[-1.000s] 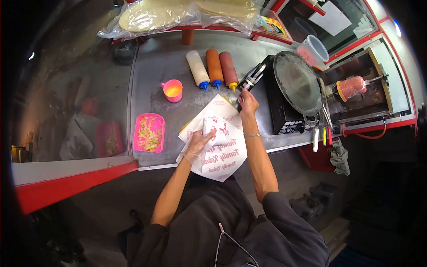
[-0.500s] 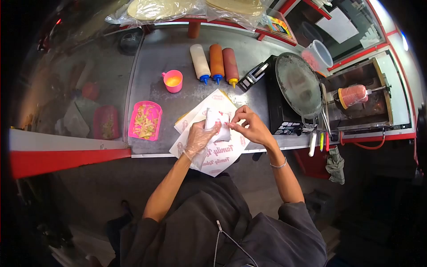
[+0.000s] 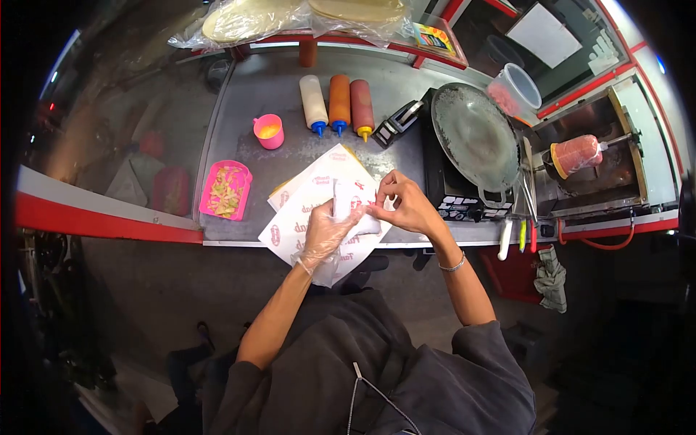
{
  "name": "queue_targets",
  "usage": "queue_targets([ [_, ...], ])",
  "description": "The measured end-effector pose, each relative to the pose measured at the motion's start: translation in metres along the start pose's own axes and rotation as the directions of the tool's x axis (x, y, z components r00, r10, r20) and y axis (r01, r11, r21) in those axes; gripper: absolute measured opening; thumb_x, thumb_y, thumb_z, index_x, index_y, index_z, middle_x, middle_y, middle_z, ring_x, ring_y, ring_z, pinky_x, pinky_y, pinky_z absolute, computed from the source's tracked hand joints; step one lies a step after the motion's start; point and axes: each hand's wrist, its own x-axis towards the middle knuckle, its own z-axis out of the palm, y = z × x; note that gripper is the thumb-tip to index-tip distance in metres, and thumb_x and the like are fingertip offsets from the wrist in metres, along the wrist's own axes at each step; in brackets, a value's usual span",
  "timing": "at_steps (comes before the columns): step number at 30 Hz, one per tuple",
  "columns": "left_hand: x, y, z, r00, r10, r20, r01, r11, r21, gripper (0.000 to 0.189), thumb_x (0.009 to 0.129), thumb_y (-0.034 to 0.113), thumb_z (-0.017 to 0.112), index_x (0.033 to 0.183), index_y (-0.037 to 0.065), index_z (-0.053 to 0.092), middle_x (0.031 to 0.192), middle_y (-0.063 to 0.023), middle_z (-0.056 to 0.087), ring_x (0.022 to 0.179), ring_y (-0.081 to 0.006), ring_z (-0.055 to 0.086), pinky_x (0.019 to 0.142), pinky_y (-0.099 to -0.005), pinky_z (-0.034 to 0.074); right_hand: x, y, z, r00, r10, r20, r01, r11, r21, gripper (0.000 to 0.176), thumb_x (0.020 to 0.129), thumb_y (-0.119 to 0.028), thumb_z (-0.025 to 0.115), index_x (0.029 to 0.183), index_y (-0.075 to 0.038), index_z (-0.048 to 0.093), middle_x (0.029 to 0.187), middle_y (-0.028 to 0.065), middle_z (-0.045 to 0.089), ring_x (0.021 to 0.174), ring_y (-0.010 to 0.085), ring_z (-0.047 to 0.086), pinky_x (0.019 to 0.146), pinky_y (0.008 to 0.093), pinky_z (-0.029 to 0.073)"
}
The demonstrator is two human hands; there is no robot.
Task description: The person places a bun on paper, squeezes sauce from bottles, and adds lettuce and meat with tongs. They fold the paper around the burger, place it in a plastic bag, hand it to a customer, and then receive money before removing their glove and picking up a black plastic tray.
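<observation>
My left hand (image 3: 328,233), in a clear plastic glove, is wrapped round a white paper-wrapped roll (image 3: 367,220). My bare right hand (image 3: 403,205) pinches at the roll's right side, thumb and forefinger together near the paper; what lies between those fingertips is too small to make out. Beneath both hands, printed paper sheets (image 3: 301,220) with red lettering lie stacked at the counter's front edge. A pink tray (image 3: 225,190) of chopped vegetables stands to the left, and a pink cup (image 3: 269,132) with something yellow in it stands behind the papers.
Three squeeze bottles (image 3: 339,103) lie at the back. A black tape dispenser (image 3: 397,125) sits left of the round pan (image 3: 477,138) on its stove. Knives (image 3: 505,240) hang at the front edge. Meat on a spit (image 3: 576,156) is at the far right. Bagged flatbreads (image 3: 254,20) rest above.
The camera view has shifted slightly. My left hand has turned a little on the roll, and my right thumb and forefinger have come closer to my left fingers.
</observation>
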Motion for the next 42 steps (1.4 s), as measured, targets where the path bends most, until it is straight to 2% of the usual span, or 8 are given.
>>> queue_targets([
  [6,-0.012,-0.001,0.022,0.974,-0.214,0.080,0.228,0.889,-0.398,0.037,0.095,0.023,0.073,0.118,-0.005,0.066,0.102,-0.0100,0.072,0.084,-0.0149,0.068,0.075,-0.0288,0.055,-0.017,0.040,0.000,0.998,-0.011,0.061,-0.006,0.960,0.281,0.033,0.086,-0.036,0.079,0.081,-0.004,0.071,0.090,0.0048,0.059,0.077,0.0156,0.055,0.061,0.0294,0.042],
  [8,-0.020,0.014,0.031,0.932,-0.245,0.267,0.361,0.686,-0.631,0.040,0.097,0.027,0.069,0.123,-0.001,0.061,0.107,-0.0073,0.070,0.092,-0.0136,0.069,0.076,-0.0311,0.059,-0.028,0.050,0.008,0.930,0.041,0.366,-0.347,0.428,0.835,0.036,0.093,-0.035,0.072,0.104,-0.001,0.069,0.095,0.0020,0.061,0.077,0.0093,0.052,0.059,0.0228,0.037],
  [12,-0.026,-0.033,0.029,0.909,-0.321,0.264,0.413,0.621,-0.667,0.042,0.098,0.031,0.066,0.127,0.002,0.059,0.109,-0.0058,0.070,0.096,-0.0141,0.070,0.078,-0.0321,0.060,-0.046,0.040,0.039,0.923,0.191,0.334,-0.365,0.162,0.917,0.040,0.099,-0.031,0.066,0.121,0.002,0.061,0.096,0.0021,0.066,0.073,0.0061,0.055,0.061,0.0195,0.042],
  [18,-0.047,-0.074,-0.002,0.892,-0.452,-0.017,0.305,0.629,-0.715,0.045,0.095,0.029,0.070,0.130,0.003,0.058,0.115,-0.0087,0.067,0.097,-0.0193,0.069,0.082,-0.0355,0.060,-0.038,0.099,0.101,0.926,0.199,0.322,-0.352,0.763,0.542,0.045,0.097,-0.028,0.067,0.137,-0.010,0.058,0.134,0.0089,0.060,0.114,0.0141,0.062,0.084,0.0289,0.051],
  [19,-0.051,-0.075,-0.009,0.874,-0.473,-0.113,0.266,0.661,-0.702,0.047,0.094,0.027,0.072,0.131,0.001,0.058,0.116,-0.0087,0.067,0.099,-0.0188,0.068,0.083,-0.0347,0.058,-0.038,0.084,0.106,1.000,0.006,0.019,-0.010,0.983,0.186,0.050,0.093,-0.030,0.069,0.138,-0.013,0.058,0.140,0.0114,0.056,0.122,0.0201,0.058,0.093,0.0362,0.046],
  [22,-0.061,-0.084,-0.030,0.853,-0.447,-0.267,0.171,0.725,-0.667,0.049,0.093,0.025,0.073,0.130,-0.004,0.057,0.116,-0.0107,0.066,0.100,-0.0201,0.068,0.085,-0.0353,0.058,-0.034,0.061,0.130,0.957,-0.277,-0.088,0.227,0.901,-0.370,0.063,0.084,-0.039,0.072,0.143,-0.023,0.055,0.159,0.0151,0.037,0.146,0.0338,0.033,0.113,0.0530,0.025],
  [34,-0.011,-0.096,-0.047,0.858,-0.319,-0.402,0.143,0.901,-0.410,0.049,0.089,0.030,0.078,0.120,-0.006,0.065,0.104,-0.0090,0.070,0.094,-0.0154,0.065,0.081,-0.0318,0.053,-0.016,0.055,0.176,0.942,0.034,-0.334,-0.171,0.906,-0.388,0.081,0.078,-0.035,0.071,0.151,-0.016,0.042,0.164,0.0231,0.019,0.147,0.0470,0.018,0.112,0.0619,0.020],
  [42,0.062,-0.096,-0.079,0.977,-0.200,-0.079,0.198,0.696,0.690,0.083,0.077,0.070,0.069,0.112,-0.004,0.071,0.106,-0.0270,0.072,0.103,-0.0394,0.070,0.090,-0.0447,0.053,-0.024,0.101,0.104,0.958,0.067,-0.279,-0.132,0.966,-0.223,0.065,0.080,-0.030,0.073,0.139,-0.013,0.053,0.142,0.0183,0.052,0.137,0.0326,0.044,0.111,0.0594,0.024],
])
